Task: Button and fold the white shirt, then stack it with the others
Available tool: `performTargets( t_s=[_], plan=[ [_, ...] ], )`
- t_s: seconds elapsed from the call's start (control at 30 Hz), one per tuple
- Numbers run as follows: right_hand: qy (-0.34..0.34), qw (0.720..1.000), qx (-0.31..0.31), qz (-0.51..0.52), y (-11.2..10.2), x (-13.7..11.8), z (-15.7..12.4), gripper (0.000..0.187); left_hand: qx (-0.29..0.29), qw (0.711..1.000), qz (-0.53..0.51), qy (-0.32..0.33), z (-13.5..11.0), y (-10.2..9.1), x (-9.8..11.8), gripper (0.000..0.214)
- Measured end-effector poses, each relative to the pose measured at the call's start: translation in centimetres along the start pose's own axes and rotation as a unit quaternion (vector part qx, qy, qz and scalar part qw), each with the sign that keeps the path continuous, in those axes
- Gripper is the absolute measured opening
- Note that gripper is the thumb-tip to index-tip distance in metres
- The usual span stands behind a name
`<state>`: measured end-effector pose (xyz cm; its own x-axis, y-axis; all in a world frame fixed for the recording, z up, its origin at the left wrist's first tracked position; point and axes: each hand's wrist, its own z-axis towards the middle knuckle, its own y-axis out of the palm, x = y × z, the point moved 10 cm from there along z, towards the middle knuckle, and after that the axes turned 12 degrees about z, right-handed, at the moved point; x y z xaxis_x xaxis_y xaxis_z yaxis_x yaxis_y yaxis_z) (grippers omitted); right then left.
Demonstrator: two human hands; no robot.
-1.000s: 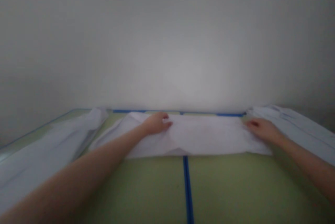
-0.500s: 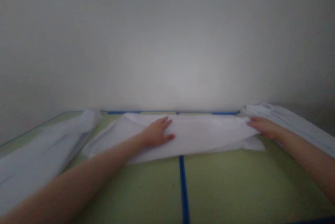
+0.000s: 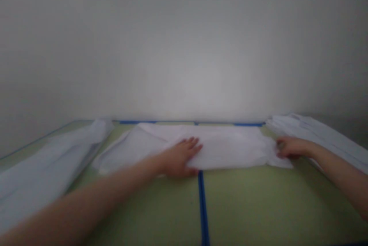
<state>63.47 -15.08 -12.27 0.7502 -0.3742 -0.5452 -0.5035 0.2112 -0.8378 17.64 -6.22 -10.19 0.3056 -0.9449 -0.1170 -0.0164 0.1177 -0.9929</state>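
Observation:
A white cloth (image 3: 227, 146) lies folded in a long strip across the far part of a yellow-green table (image 3: 258, 204). My left hand (image 3: 181, 158) rests flat on the cloth's near edge by the middle, fingers stretched out. My right hand (image 3: 290, 148) is at the cloth's right end, fingers curled around the fabric there. The picture is blurred.
A blue tape line (image 3: 202, 207) runs down the table's middle and another along its far edge. A pile of white cloth (image 3: 43, 169) lies on the left, another white pile (image 3: 319, 135) on the right. A plain wall stands close behind the table.
The cloth's near edge has moved away from me, so the strip is narrower. My left hand slid toward me and to the right onto the near edge. My right hand dropped to the right end.

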Motion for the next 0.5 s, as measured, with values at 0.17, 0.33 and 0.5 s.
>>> performTargets(
  t_s=[0.17,0.33,0.5],
  plan=[
    [-0.144,0.977,0.130,-0.087,1.2,-5.7,-2.3,0.047,-0.015,1.000,-0.004,0.019,-1.2,1.7,0.2,0.082],
    [-0.266,0.957,-0.005,-0.116,9.0,-9.1,-6.7,0.060,-0.017,0.998,-0.010,0.067,-2.2,1.0,0.3,0.076],
    [-0.256,0.954,-0.058,-0.142,10.6,-7.5,-7.1,0.067,-0.029,0.996,-0.021,0.086,-4.5,0.9,-0.8,0.075]
  ],
)
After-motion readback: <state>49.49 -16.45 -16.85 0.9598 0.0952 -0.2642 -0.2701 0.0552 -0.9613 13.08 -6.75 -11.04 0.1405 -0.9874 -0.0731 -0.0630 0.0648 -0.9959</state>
